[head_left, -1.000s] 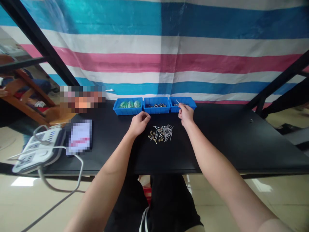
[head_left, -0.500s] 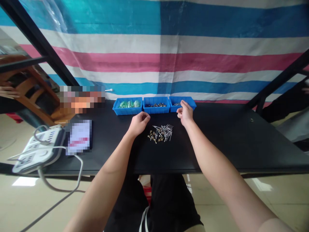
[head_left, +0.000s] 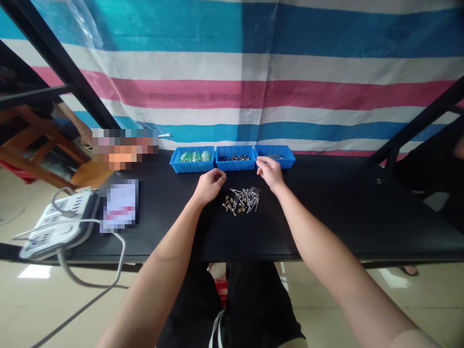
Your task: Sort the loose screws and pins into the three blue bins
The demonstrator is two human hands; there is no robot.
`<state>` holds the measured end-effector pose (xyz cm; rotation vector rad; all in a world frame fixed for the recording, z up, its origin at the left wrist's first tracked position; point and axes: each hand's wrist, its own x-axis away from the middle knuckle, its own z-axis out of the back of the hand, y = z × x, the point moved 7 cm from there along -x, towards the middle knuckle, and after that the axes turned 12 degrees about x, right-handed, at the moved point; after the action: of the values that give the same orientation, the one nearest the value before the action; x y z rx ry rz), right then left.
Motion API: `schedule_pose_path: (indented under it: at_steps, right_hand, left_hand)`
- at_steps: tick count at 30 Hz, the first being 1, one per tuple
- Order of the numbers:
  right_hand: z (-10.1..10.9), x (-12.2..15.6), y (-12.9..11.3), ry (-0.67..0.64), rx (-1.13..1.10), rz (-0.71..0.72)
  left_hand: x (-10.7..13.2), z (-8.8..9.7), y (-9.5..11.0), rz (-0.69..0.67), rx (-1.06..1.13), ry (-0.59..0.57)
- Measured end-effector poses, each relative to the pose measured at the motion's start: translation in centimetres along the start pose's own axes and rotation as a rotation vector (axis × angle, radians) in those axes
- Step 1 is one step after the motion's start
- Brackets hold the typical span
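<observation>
Right hand (head_left: 271,173): fingers curled, front-right of the middle bin (head_left: 235,166), grip not discernible
Left hand (head_left: 210,185): fingers curled inward, front-left of the middle bin, any held piece hidden
Pile (head_left: 248,200): silvery pins (head_left: 256,199) and brass-coloured pieces (head_left: 241,209), on the counter (head_left: 253,241) before the middle bin, apparently the portion done
Left bin (head_left: 192,167) and right bin (head_left: 287,163): flanking the middle bin, all three stocked, so more probably remains

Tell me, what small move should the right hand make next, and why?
Perhaps lower the right hand to the loose silver rivets and pinch one: no part shows in its fingers, the rivets lie close by on the black table beside brass-coloured screws, and the right blue bin just beyond the hand holds similar silver pieces.
</observation>
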<state>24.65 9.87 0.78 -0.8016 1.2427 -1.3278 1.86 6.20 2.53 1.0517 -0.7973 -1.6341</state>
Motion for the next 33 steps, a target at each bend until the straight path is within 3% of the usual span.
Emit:
schedule_pose_path:
  at_steps: [7, 10, 33]
  right_hand:
    - [-5.3, 4.5, -3.7, -0.506, 0.612, 0.527]
    - [-6.4, 5.8, -4.1, -0.612, 0.729, 0.609]
    - [-7.6, 6.3, -3.9, -0.576, 0.785, 0.584]
  left_hand:
    - [0.2, -0.1, 0.4, -0.011, -0.012, -0.022]
    - [0.2, -0.1, 0.7, -0.015, -0.014, -0.028]
    - [0.1, -0.5, 0.4, -0.011, -0.05, -0.061]
